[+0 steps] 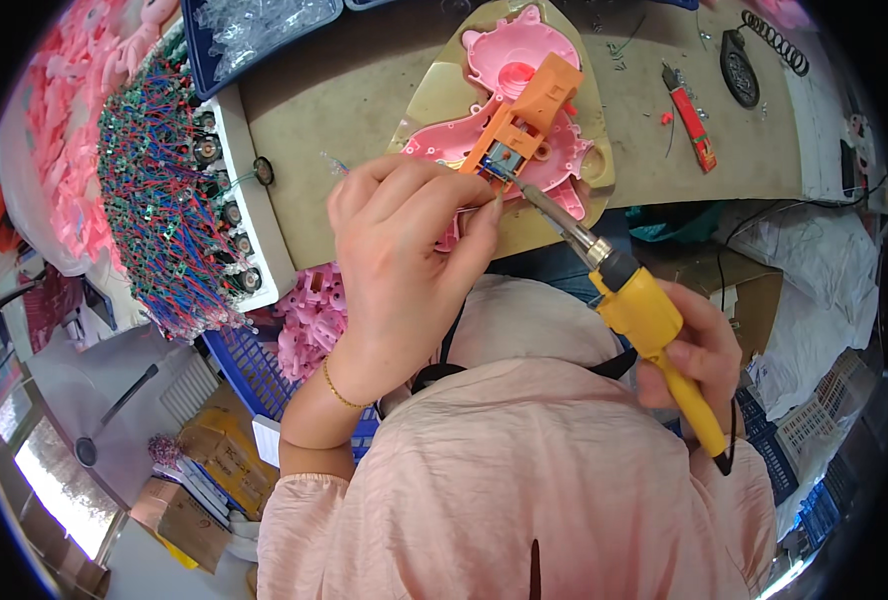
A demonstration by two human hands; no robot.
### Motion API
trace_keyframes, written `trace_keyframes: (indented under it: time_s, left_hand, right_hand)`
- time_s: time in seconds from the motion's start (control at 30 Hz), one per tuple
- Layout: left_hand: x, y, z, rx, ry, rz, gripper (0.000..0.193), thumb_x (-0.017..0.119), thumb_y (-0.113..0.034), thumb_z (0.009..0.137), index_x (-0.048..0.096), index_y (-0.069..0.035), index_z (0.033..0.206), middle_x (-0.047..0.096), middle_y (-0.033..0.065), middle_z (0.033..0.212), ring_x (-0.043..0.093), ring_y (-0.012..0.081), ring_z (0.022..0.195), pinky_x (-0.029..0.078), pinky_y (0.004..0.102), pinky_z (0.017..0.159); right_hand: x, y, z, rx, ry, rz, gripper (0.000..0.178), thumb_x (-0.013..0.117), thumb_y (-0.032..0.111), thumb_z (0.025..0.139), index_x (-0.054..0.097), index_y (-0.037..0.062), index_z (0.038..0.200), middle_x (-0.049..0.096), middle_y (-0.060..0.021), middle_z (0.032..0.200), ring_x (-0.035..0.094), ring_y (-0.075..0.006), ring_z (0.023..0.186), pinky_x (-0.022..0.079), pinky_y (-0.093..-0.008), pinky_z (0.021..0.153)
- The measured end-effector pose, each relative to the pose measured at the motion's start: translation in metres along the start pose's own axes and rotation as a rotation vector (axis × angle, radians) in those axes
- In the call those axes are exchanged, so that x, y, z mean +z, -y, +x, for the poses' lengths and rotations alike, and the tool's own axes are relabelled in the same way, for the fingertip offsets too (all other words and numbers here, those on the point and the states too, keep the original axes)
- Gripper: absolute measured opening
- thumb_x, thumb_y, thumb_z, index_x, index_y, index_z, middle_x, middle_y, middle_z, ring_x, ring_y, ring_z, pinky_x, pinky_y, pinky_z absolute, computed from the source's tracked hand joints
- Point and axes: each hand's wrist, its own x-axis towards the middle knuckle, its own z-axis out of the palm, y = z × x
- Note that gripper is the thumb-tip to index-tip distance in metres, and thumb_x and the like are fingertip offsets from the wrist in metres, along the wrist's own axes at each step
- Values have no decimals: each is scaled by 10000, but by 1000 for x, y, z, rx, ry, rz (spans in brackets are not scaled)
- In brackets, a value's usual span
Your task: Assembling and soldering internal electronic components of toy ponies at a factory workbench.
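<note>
My right hand [709,345] grips a yellow soldering iron [644,310], its metal tip slanting up to the left and ending at an orange plastic housing [547,92]. Within that housing, near the tip, is a small bluish part with a dark middle. My left hand [404,225] is closed in a pinch at the housing's lower end; whatever its fingertips hold is hidden. Beneath the housing lies an open pink animal-shaped toy shell [569,155], resting on a yellowish holder board [429,105].
At left, a white foam tray [269,225] bears many wired circuit boards [159,190] and small round speakers. Pink plastic parts fill a blue basket [249,370] below. A blue tray [264,30] holds clear pieces. A red-handled cutter [694,128] lies at right, near a black oval object [739,70].
</note>
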Motion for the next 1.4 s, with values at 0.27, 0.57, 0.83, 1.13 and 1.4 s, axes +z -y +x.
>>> trace_keyframes:
  time_s: [0.27,0.57,0.83,1.13,1.4]
  left_hand:
    - [-3,-1,4,16,2,-12,91,685,-112,702,635,-98,776,592,10,761,533,214,854,344,348,794]
    - [-6,-5,7,37,33,35,121,703,-128,705,653,-103,812,591,9,770,526,226,848,345,349,799]
    - [-20,-19,-5,661,-4,645,240,606,-175,641,652,-121,870,541,-9,960,461,129,852,326,265,692]
    - [-14,-13,21,673,94,448,233,621,-136,640,600,-143,872,545,-11,954,509,125,790,377,273,648]
    - [-10,-28,39,511,222,276,196,630,-103,689,636,-106,885,613,32,993,559,221,1003,409,322,801]
  right_hand:
    - [-5,-1,5,-121,107,-279,500,493,120,777,462,-27,1255,667,-127,870,647,-169,668,492,-282,621]
    - [-14,-36,11,-962,-182,-502,540,643,218,848,354,54,1274,456,-303,1236,551,-348,1059,439,-441,914]
    - [-26,-30,0,-792,-632,-484,536,600,249,847,389,-22,1260,498,-206,1218,518,-287,1120,441,-411,928]
    - [-45,-38,-11,-916,-824,-357,499,559,191,863,376,-33,1270,497,-225,1207,536,-306,1096,492,-409,872]
    - [-51,-26,3,-972,-847,-212,468,519,88,813,393,-50,1242,530,-224,1140,560,-287,1043,533,-402,800]
